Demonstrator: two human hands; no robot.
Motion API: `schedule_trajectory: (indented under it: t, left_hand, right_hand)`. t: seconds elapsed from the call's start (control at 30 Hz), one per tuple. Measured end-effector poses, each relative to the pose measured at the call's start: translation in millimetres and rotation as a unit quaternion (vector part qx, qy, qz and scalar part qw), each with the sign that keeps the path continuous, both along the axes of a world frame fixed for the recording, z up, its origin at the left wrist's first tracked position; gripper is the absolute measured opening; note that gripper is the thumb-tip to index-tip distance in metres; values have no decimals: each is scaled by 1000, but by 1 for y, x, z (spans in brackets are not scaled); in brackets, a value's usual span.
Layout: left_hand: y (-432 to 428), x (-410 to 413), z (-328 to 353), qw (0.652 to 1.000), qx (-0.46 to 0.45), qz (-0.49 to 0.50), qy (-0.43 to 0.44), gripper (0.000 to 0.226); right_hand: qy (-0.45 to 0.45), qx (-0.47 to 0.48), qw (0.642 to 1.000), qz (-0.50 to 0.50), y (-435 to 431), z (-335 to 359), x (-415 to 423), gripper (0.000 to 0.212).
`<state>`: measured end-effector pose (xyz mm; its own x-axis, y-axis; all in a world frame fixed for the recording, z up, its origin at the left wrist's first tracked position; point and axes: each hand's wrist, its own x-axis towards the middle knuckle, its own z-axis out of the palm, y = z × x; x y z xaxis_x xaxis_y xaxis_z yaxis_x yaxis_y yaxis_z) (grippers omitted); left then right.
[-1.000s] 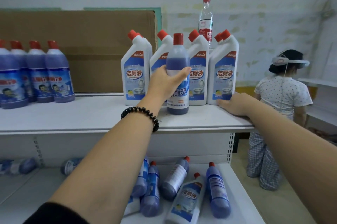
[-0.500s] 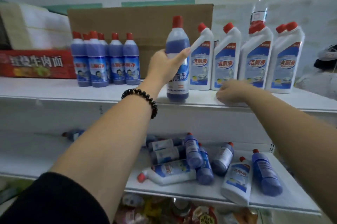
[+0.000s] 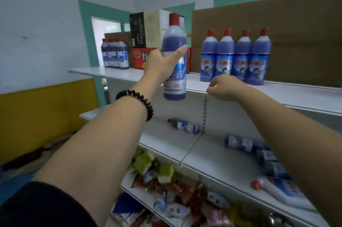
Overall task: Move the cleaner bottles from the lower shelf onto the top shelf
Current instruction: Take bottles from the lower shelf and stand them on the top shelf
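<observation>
Left grip (image 3: pixel 162 66) holds blue bottle (image 3: pixel 174 64) (upright) beside shelved row (image 3: pixel 235 56).

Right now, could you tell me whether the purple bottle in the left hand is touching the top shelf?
Apart. The head view shows the purple bottle held up by the left hand, its base hanging in front of and below the top shelf edge.

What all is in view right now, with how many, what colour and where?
Held bottle: one, blue, red cap, in front of top shelf edge.
Standing bottles: at least four, blue, top shelf right.
Far bottles: a cluster, blue, top shelf left.
Lying bottles: several, blue and white, lower shelf.
Snack packets: many, mixed colours, bottom.
Cardboard: brown, behind the standing bottles.
Left hand: grip on held bottle.
Right hand: on shelf edge.
</observation>
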<state>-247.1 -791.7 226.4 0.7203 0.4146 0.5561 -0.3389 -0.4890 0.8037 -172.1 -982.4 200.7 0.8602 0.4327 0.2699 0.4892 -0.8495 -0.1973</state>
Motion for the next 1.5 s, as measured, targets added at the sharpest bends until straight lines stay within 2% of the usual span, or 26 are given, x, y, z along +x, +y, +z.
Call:
schedule_trajectory:
  t: [0.2,0.33,0.7,0.83,1.0,1.13,1.23,1.43,1.5]
  left_hand:
    - [115,-19,-6,998,-29,57,20,35]
    - [182,-11,-5,994,-27,101,15,41]
    - [362,98,21,990,-11,139,-19,39]
    - [420,148,21,990,-26,140,-20,41]
    - [489,204,20,990,-26,141,-18,32]
    - [546,245,20,991,-31,127,-25,46]
    - [588,273,20,994,-50,98,-22,51]
    - [665,322,20,999,-27,40,13,50]
    - [688,333,20,999,-26,18,16,49]
  right_hand:
    - [-7,4,997,81,126,7,12,36]
    - [-24,14,993,115,203,14,35,35]
    - [-18,5,989,143,393,34,163,29]
    - [3,-11,990,140,451,39,208,32]
    - [19,-66,991,117,502,39,248,32]
    - [31,-105,990,84,535,43,268,37]
    - [44,-107,992,56,561,43,275,43]
    - [79,-77,994,-5,615,34,277,52]
    - [77,-93,992,-39,632,29,278,52]
